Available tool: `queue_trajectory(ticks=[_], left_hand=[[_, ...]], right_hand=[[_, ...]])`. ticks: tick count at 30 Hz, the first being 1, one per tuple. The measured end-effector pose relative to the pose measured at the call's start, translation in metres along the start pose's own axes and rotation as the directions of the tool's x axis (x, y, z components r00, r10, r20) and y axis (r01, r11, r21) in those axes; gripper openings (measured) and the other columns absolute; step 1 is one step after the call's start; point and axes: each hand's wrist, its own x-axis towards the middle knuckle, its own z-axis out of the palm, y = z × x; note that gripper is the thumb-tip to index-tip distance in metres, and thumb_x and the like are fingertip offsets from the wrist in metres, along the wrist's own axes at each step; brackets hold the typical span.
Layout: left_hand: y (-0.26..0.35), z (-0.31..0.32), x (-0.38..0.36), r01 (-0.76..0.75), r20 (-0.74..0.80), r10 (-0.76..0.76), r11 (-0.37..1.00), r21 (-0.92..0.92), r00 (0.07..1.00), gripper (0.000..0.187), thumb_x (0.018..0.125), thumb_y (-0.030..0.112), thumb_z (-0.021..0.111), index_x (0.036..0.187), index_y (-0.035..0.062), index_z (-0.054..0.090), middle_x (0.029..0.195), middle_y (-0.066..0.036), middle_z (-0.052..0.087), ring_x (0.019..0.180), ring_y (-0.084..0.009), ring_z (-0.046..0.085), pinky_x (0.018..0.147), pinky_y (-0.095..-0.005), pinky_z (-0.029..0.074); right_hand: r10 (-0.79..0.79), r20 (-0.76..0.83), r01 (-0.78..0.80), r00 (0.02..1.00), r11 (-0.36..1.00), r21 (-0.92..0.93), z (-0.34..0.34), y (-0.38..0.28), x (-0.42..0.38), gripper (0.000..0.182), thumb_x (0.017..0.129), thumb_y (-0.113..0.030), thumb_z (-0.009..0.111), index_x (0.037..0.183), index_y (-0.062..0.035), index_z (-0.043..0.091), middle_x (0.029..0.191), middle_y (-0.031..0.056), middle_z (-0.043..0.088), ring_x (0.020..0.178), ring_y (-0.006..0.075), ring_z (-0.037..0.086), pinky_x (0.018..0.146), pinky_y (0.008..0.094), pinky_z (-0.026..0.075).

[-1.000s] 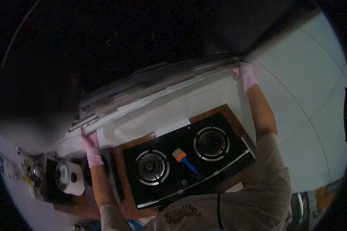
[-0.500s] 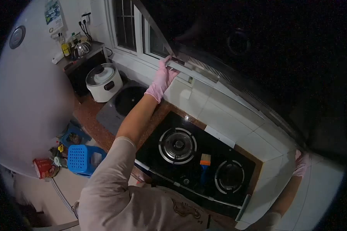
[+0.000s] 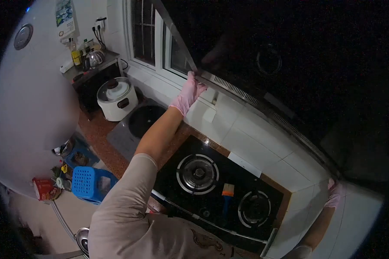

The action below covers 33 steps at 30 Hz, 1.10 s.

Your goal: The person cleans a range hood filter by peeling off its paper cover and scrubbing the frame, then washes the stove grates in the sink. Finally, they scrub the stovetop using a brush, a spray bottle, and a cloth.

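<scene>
Above the stove hangs a range hood [image 3: 246,56] with a dark glossy panel and a slotted metal lower edge. My left hand [image 3: 189,93], in a pink glove, grips the hood's lower left corner, fingertips up against the edge. At the opposite lower corner my right hand [image 3: 333,194], also pink-gloved, touches the edge; its fingers are partly hidden behind the dark panel. Below lies a black gas stove [image 3: 216,166] with two round burners. A brush [image 3: 227,194] with a blue handle and pale bristles rests between the burners.
Left of the stove is a dark round-topped cooktop [image 3: 146,123], then a white rice cooker [image 3: 116,101]. Bottles [image 3: 76,56] and a kettle stand on a shelf [image 3: 97,68]. A blue stool [image 3: 85,183] and a red bag [image 3: 45,189] are on the floor. A window [image 3: 153,39] is behind.
The view has tilted slightly, so the stove sits lower in it. Both hands stay at the hood's corners. The pale strip under the slotted edge shows far less now.
</scene>
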Motion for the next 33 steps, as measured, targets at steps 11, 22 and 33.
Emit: queue_trajectory(ticks=[11, 22, 33], left_hand=[[-0.017, -0.074, 0.058, 0.003, 0.115, -0.01, 0.999, 0.054, 0.993, 0.077, 0.097, 0.057, 0.053, 0.137, -0.0073, 0.041, 0.133, -0.025, 0.054, 0.124, -0.0347, 0.054, 0.109, -0.0428, 0.046], [0.002, -0.053, 0.061, -0.039, -0.071, 0.039, 0.999, 0.004, 0.997, 0.042, 0.101, 0.042, 0.054, 0.132, 0.0135, 0.053, 0.131, -0.011, 0.058, 0.119, -0.0326, 0.057, 0.104, -0.0536, 0.047], [0.007, -0.044, 0.049, -0.116, -0.015, 0.12, 0.982, 0.15, 0.993, 0.039, 0.1, 0.015, 0.048, 0.137, 0.0027, 0.045, 0.13, -0.016, 0.05, 0.117, -0.0279, 0.054, 0.1, -0.043, 0.055]], right_hand=[[-0.422, 0.31, 0.195, 0.852, -0.293, -0.936, -0.009, 0.088, -0.013, 0.033, 0.104, -0.037, 0.043, 0.103, -0.0087, 0.061, 0.073, 0.0095, 0.065, 0.049, 0.0197, 0.057, 0.035, 0.0274, 0.04], [-0.692, 0.51, -0.053, 0.511, -0.618, -0.784, -0.022, 0.083, 0.059, 0.032, 0.098, -0.034, 0.055, 0.11, -0.008, 0.069, 0.087, 0.0099, 0.073, 0.07, 0.023, 0.069, 0.054, 0.0331, 0.052], [-0.811, 0.161, 0.18, 0.562, -0.07, -0.981, -0.032, 0.3, -0.046, 0.04, 0.103, -0.035, 0.041, 0.117, -0.005, 0.062, 0.107, 0.0116, 0.073, 0.09, 0.0252, 0.071, 0.068, 0.0353, 0.055]])
